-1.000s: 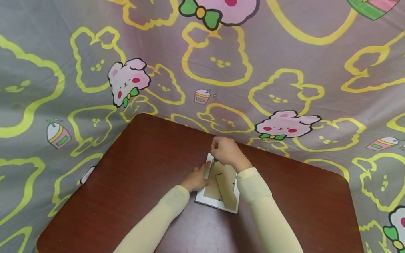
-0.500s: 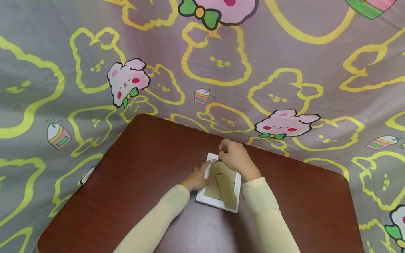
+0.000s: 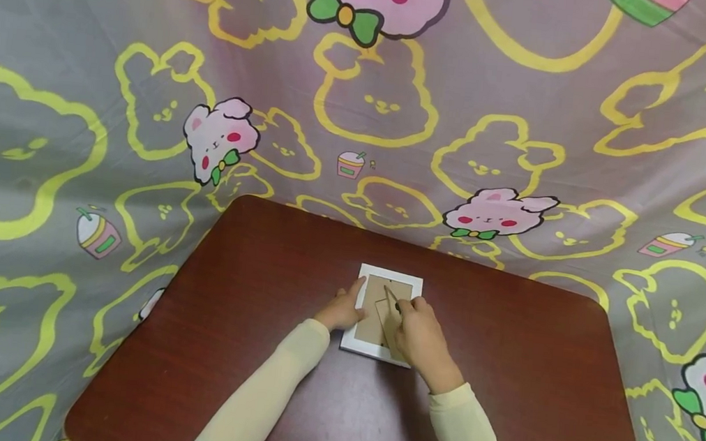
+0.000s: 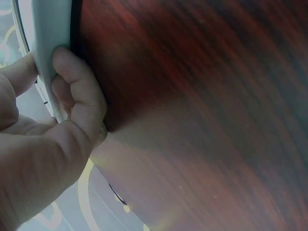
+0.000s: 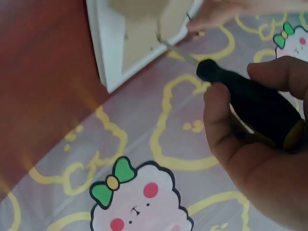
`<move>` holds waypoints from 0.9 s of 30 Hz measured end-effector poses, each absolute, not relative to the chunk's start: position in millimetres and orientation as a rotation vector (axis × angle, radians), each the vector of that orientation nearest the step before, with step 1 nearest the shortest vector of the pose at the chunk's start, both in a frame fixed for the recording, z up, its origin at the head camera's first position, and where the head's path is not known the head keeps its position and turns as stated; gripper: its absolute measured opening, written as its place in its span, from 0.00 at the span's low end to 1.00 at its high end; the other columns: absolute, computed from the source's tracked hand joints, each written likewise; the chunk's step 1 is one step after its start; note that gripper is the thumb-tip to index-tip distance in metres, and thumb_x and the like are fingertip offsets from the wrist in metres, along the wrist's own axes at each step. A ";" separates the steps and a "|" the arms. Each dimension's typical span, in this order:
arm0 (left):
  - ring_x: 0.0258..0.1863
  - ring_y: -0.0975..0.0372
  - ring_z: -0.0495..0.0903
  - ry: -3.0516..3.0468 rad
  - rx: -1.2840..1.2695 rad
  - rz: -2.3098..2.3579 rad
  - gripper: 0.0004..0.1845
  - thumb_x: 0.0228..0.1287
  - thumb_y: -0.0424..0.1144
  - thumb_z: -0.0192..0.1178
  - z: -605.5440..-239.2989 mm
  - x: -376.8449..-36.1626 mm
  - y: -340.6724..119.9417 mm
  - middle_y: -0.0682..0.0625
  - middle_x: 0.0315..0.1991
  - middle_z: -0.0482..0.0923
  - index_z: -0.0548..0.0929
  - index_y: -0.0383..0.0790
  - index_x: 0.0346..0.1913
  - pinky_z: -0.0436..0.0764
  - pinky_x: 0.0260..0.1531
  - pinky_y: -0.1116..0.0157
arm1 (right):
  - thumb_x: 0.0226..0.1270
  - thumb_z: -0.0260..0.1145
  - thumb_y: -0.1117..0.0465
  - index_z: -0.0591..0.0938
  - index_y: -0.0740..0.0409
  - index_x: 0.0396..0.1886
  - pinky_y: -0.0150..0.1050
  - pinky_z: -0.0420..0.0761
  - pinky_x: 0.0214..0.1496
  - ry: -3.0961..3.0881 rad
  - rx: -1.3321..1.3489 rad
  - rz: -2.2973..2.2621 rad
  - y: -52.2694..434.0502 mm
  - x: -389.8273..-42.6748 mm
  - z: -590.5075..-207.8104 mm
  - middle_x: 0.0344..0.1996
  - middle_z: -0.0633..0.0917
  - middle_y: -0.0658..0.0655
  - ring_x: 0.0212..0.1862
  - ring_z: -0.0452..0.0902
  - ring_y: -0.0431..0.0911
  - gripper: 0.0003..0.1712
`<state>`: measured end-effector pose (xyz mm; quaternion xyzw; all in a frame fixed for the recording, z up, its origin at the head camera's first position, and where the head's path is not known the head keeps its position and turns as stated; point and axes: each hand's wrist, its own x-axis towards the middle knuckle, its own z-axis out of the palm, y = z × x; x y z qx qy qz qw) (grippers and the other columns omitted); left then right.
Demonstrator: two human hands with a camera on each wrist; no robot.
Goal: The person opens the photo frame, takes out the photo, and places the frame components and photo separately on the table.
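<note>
A white picture frame (image 3: 362,348) lies back side up on the table, its brown backing board (image 3: 370,328) and slanted stand leg (image 3: 385,319) showing. My left hand (image 3: 340,311) grips the frame's left edge; in the left wrist view, curled fingers (image 4: 79,79) press its outer side with the thumb opposite. My right hand (image 3: 427,342) holds a screwdriver (image 5: 257,103) by its dark handle. Its thin shaft points at the upper middle of the backing, near the top of the stand leg. Whether the tip touches the board I cannot tell. Small dark tabs (image 3: 391,280) sit along the backing's edges.
The reddish-brown table (image 3: 271,290) has rounded corners and extends around the frame on every side. A grey curtain (image 3: 397,77) with yellow outlines and cartoon bunnies hangs close behind the table and along both sides.
My right hand has moved from the frame's top edge toward me and lower right, uncovering the top of the backing and the screwdriver's shaft. My left hand keeps its hold on the edge.
</note>
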<state>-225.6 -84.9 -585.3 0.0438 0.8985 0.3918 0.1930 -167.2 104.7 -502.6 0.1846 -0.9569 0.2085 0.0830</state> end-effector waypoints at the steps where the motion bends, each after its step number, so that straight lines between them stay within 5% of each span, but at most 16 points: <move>1: 0.59 0.37 0.72 2.520 0.123 1.100 0.44 0.72 0.41 0.61 -584.9 -225.8 -85.2 0.24 0.64 0.61 0.48 0.50 0.82 0.70 0.58 0.40 | 0.51 0.65 0.75 0.83 0.71 0.46 0.55 0.80 0.36 -2.845 0.536 0.603 103.7 -162.5 -506.0 0.34 0.77 0.65 0.36 0.77 0.62 0.19; 11: 0.55 0.39 0.75 2.551 0.112 1.090 0.44 0.70 0.44 0.62 -587.8 -225.2 -85.2 0.27 0.59 0.66 0.50 0.52 0.82 0.74 0.55 0.42 | 0.46 0.72 0.73 0.82 0.67 0.47 0.54 0.78 0.26 -2.830 0.402 0.522 98.3 -141.6 -532.0 0.29 0.73 0.64 0.32 0.73 0.61 0.23; 20: 0.52 0.39 0.76 2.600 0.064 1.021 0.44 0.68 0.48 0.61 -587.7 -223.6 -80.6 0.29 0.58 0.67 0.50 0.54 0.82 0.76 0.52 0.44 | 0.53 0.71 0.70 0.81 0.67 0.52 0.52 0.77 0.18 -2.820 0.340 0.569 97.3 -145.1 -552.2 0.34 0.73 0.64 0.17 0.75 0.58 0.23; 27: 0.49 0.39 0.77 2.607 0.057 1.024 0.48 0.66 0.53 0.65 -586.5 -221.8 -78.1 0.29 0.57 0.66 0.49 0.54 0.82 0.77 0.51 0.44 | 0.58 0.71 0.67 0.80 0.65 0.43 0.49 0.74 0.13 -2.757 0.336 0.535 91.4 -143.4 -559.8 0.32 0.71 0.64 0.14 0.70 0.53 0.14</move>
